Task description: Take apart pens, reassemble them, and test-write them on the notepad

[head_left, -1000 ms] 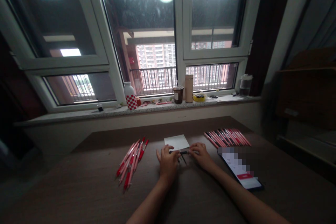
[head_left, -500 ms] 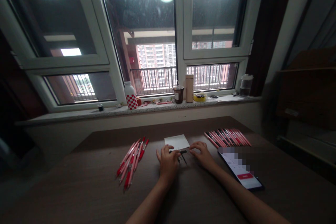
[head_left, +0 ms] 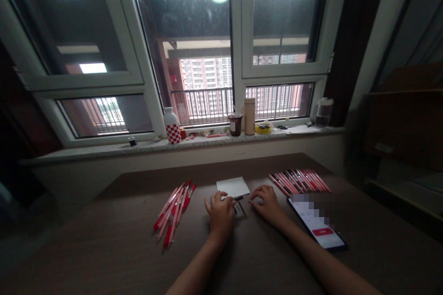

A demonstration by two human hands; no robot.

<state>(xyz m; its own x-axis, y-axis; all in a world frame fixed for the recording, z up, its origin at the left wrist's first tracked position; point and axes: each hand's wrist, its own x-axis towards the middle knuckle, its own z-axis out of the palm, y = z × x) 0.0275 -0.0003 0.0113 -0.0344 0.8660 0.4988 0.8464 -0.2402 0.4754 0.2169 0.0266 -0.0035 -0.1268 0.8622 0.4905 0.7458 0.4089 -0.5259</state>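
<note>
My left hand (head_left: 219, 213) rests on the brown table (head_left: 104, 249), fingers curled round a dark pen part (head_left: 238, 198) whose tip pokes out to the right. My right hand (head_left: 265, 203) lies just right of it, fingers pinched on a small piece I cannot make out. A narrow gap separates the two hands. Thin dark pen parts (head_left: 241, 209) lie on the table between them. A white paper card (head_left: 233, 186) sits just beyond the hands.
A heap of red pens (head_left: 174, 212) lies to the left, a neat row of red pens (head_left: 299, 180) to the right. A phone (head_left: 317, 227) with a lit screen rests by my right forearm. Bottles, a cup and tape stand on the windowsill (head_left: 145, 146).
My hands have drawn slightly apart; the piece that bridged them earlier now shows a gap, the dark part staying with my left hand.
</note>
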